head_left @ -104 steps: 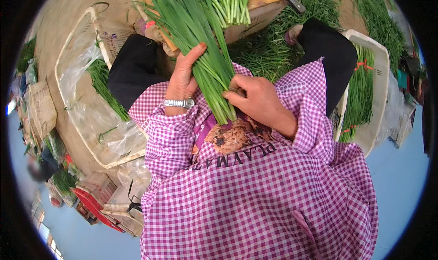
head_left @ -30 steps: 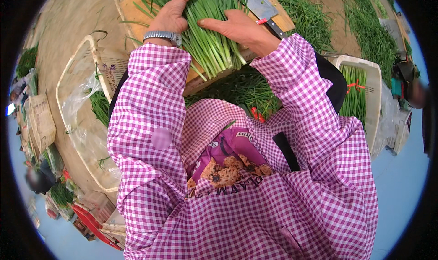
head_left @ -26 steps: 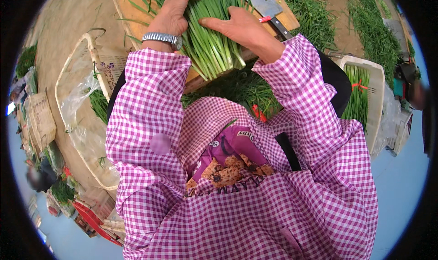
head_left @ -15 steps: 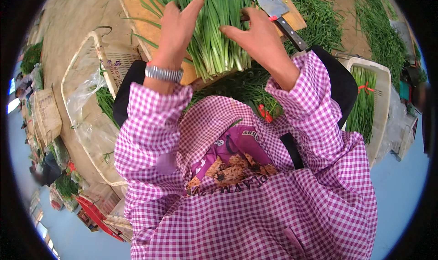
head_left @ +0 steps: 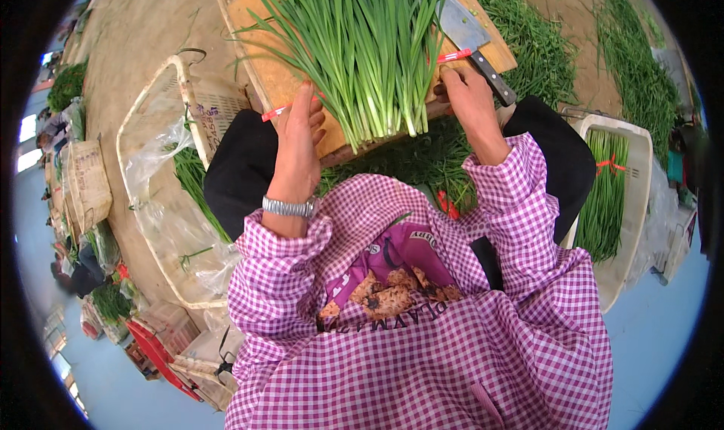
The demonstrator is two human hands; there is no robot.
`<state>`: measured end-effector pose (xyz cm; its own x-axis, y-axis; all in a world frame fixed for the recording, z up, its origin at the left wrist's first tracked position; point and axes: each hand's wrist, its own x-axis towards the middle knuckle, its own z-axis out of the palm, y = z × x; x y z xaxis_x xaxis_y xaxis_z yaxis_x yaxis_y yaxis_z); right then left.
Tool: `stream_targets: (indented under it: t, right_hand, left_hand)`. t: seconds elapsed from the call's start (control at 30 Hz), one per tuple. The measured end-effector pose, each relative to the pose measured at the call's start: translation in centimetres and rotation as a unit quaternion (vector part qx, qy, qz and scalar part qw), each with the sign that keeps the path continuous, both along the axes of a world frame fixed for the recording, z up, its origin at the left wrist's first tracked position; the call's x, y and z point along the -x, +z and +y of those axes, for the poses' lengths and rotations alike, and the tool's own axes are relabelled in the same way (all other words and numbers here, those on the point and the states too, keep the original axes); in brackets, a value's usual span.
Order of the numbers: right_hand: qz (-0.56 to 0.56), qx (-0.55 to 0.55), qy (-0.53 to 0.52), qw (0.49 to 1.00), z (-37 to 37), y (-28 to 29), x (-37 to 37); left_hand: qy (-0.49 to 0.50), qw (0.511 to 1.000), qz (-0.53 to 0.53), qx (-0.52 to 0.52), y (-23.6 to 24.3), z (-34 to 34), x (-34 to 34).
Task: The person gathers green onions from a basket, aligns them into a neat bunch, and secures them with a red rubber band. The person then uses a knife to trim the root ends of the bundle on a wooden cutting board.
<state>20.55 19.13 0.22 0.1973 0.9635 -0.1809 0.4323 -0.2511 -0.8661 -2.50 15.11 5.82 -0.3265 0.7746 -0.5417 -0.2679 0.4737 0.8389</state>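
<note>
A thick bunch of Chinese chives (head_left: pixel 362 60) lies on a wooden board (head_left: pixel 260 75), its pale cut ends toward me. A red tie strip (head_left: pixel 275 113) sticks out on both sides of the bunch and seems to run underneath. At its left end is my left hand (head_left: pixel 299 147), fingers stretched beside the stems with nothing visibly in them. My right hand (head_left: pixel 471 102) is at the board's right edge, just below the strip's other end, its fingers loosely bent and apart. A cleaver (head_left: pixel 464 26) with a black handle lies just beyond that hand.
Loose greens (head_left: pixel 520 38) are heaped right of the board. A white crate (head_left: pixel 637 204) at the right holds a red-tied bunch. At the left stands a pale plastic basket (head_left: pixel 124 139) with clear film and greens. Red ties (head_left: pixel 447 204) lie below the board.
Both hands have come off the chives and moved down toward me, to either side of the bunch. The red strip's two ends now show. The whole view has shifted slightly.
</note>
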Motion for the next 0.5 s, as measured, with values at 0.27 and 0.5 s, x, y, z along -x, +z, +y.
stream_targets:
  t: [0.27,0.5]
  right_hand:
    - [-0.098,-0.057,0.108,0.988,2.2,0.9,4.1]
    - [-0.029,-0.049,0.108,0.993,1.1,0.9,6.1]
  left_hand:
    - [-0.16,0.985,-0.03,-0.058,2.7,3.6,-3.3]
    - [-0.219,0.942,0.206,-0.15,-4.0,4.8,-2.7]
